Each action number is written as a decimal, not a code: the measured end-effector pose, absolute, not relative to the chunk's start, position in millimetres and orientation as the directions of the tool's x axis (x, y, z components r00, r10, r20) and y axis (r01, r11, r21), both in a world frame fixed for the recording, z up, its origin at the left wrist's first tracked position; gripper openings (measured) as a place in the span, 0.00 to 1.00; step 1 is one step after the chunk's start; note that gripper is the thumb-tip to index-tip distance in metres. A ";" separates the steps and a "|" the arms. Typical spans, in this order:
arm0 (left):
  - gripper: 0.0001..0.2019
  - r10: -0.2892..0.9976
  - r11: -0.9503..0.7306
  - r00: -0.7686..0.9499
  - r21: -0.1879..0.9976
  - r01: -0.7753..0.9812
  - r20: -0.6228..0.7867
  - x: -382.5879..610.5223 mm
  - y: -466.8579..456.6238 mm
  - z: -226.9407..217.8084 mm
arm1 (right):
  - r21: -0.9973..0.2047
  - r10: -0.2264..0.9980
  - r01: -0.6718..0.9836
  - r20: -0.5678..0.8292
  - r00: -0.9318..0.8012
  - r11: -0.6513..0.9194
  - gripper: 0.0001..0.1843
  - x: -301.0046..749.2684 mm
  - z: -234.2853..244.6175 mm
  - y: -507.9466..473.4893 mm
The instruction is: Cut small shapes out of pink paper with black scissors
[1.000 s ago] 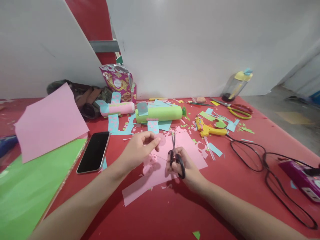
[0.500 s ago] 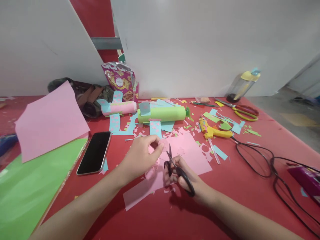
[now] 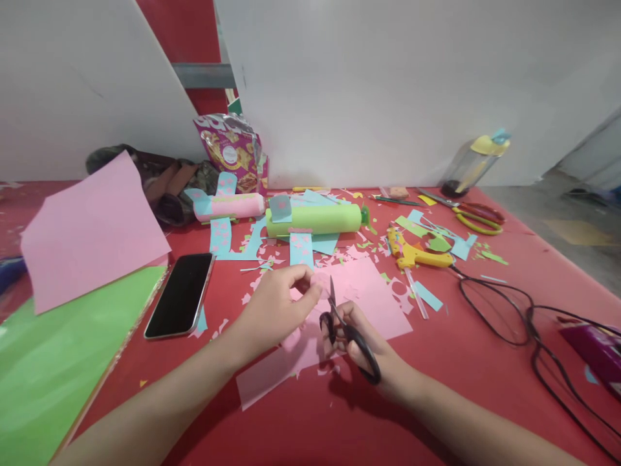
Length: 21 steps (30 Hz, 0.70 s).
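Observation:
Between thumb and fingers, my left hand (image 3: 281,301) pinches a small piece of pink paper (image 3: 320,279). My right hand (image 3: 356,340) has its fingers through the handles of black-handled scissors (image 3: 361,353). Their blades point up, right beside the pinched piece, and look nearly closed. Beneath both hands lie pink sheets (image 3: 373,291) and a pink strip (image 3: 262,378) on the red table (image 3: 301,427). Just beyond sits a green paper-covered tube (image 3: 320,220) with light blue paper flaps. To its left is a similar pink tube (image 3: 233,206).
On the left are a phone (image 3: 179,294), a large pink sheet (image 3: 94,233) and a green sheet (image 3: 82,362). A yellow glue gun (image 3: 417,255) with a looping black cable (image 3: 528,327) lies right, near red-and-yellow-handled scissors (image 3: 478,217). A snack bag (image 3: 231,152) stands behind. Paper scraps are scattered around.
The scissors' blades have come from spread apart to nearly together at the pink piece. Both hands stay in almost the same place; the view has shifted slightly.

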State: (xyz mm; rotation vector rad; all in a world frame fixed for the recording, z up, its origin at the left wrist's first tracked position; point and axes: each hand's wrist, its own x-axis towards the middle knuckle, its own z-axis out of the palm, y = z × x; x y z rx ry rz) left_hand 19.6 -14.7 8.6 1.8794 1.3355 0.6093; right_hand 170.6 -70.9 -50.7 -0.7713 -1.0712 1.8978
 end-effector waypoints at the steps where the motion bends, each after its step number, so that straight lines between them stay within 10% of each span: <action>1: 0.08 0.938 -0.183 0.345 0.792 0.582 -0.036 19.7 -14.8 8.6 | -0.887 0.866 -0.343 -0.114 -0.487 -0.309 0.21 171.0 -51.4 -71.1; 21: 0.08 0.945 -0.142 0.325 0.858 0.494 -0.031 21.7 -17.0 7.0 | -0.913 0.905 -0.326 -0.093 -0.415 -0.243 0.21 170.1 -52.5 -70.8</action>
